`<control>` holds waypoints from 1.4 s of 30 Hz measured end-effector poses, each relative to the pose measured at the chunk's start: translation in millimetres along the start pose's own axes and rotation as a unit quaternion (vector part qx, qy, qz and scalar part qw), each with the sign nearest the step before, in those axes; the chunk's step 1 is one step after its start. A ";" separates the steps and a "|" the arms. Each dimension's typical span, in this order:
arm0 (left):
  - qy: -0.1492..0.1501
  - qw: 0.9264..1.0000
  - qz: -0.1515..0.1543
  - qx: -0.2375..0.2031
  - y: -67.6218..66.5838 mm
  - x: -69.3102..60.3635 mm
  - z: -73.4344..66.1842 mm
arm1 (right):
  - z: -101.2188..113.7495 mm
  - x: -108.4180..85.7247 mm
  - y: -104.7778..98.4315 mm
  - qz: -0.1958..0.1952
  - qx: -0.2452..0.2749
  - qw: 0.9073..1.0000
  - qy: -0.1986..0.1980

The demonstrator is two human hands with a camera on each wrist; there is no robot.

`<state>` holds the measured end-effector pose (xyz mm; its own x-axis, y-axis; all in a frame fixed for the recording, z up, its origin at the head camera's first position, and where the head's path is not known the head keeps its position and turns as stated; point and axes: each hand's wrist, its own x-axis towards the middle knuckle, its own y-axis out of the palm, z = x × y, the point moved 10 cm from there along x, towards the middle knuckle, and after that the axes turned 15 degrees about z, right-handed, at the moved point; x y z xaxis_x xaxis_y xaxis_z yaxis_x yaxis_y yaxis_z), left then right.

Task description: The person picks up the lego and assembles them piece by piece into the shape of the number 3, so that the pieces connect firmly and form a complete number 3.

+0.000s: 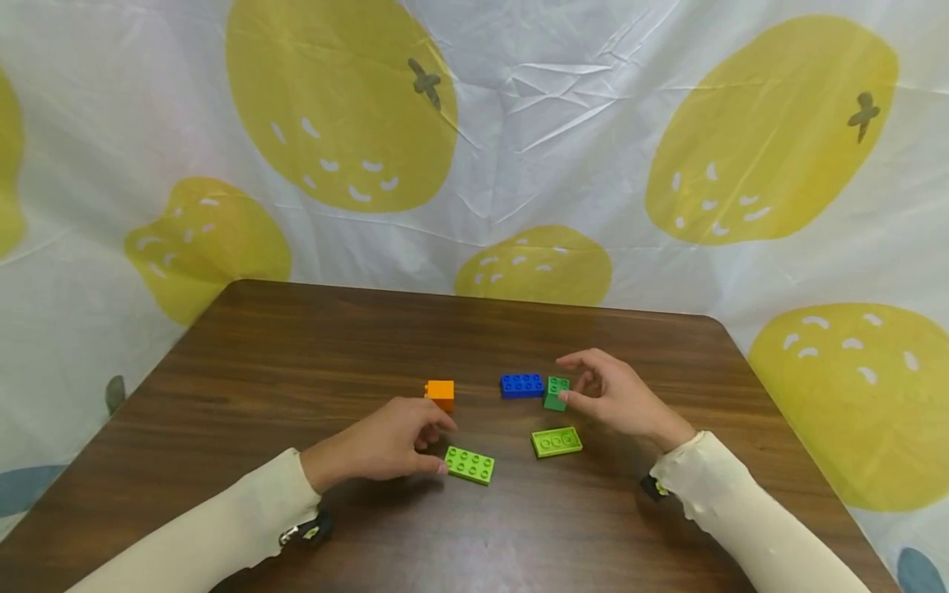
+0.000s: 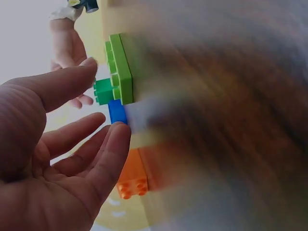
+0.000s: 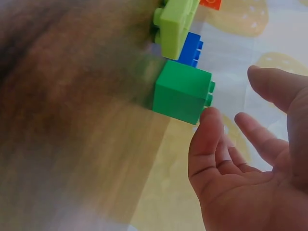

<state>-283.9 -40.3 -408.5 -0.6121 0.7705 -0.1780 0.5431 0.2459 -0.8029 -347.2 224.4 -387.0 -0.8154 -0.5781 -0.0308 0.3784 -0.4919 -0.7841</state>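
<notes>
I count two lime-green toy bricks [image 1: 469,464] [image 1: 558,442], one blue brick [image 1: 522,386], one orange brick [image 1: 441,395], one green brick [image 1: 554,395], one wood-grain table [image 1: 356,346] and two hands [image 1: 389,441] [image 1: 623,397].

Around the green brick [image 1: 554,401]: blue brick [image 1: 522,386] close at left, the right hand [image 1: 626,399] at right, upturned lime brick [image 1: 556,442] on the near side; bare tabletop [image 1: 511,339] beyond.

Dark brown wood-grain counter [image 1: 356,342], rounded far corners; the blue brick [image 1: 522,385] sits studs up towards the far edge, dark green brick [image 1: 554,402] just beside it on the right-edge side; orange brick [image 1: 441,394] is tipped sideways, studs facing the left edge; studs-up lime brick [image 1: 469,465] is furthest from the far edge; flipped lime brick [image 1: 557,442] lies closer to the right edge
</notes>
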 end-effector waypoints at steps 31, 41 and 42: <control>-0.004 0.994 0.025 -0.107 23.9 16.4 5.2 | -23.1 4.1 12.3 0.025 0.036 0.998 0.043; -0.009 0.992 0.028 -0.119 24.9 14.3 4.4 | 4.5 -1.1 0.4 -0.001 0.048 0.999 0.015; -0.009 0.992 0.028 -0.119 25.0 14.3 4.4 | 7.5 -1.4 -0.3 -0.003 0.043 0.999 0.013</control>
<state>-281.6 -25.8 -433.7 -0.5864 0.7766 -0.2303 0.6955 0.3370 -0.6346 -342.8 220.5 -382.1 -0.8290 -0.5577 -0.0430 0.4085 -0.5510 -0.7277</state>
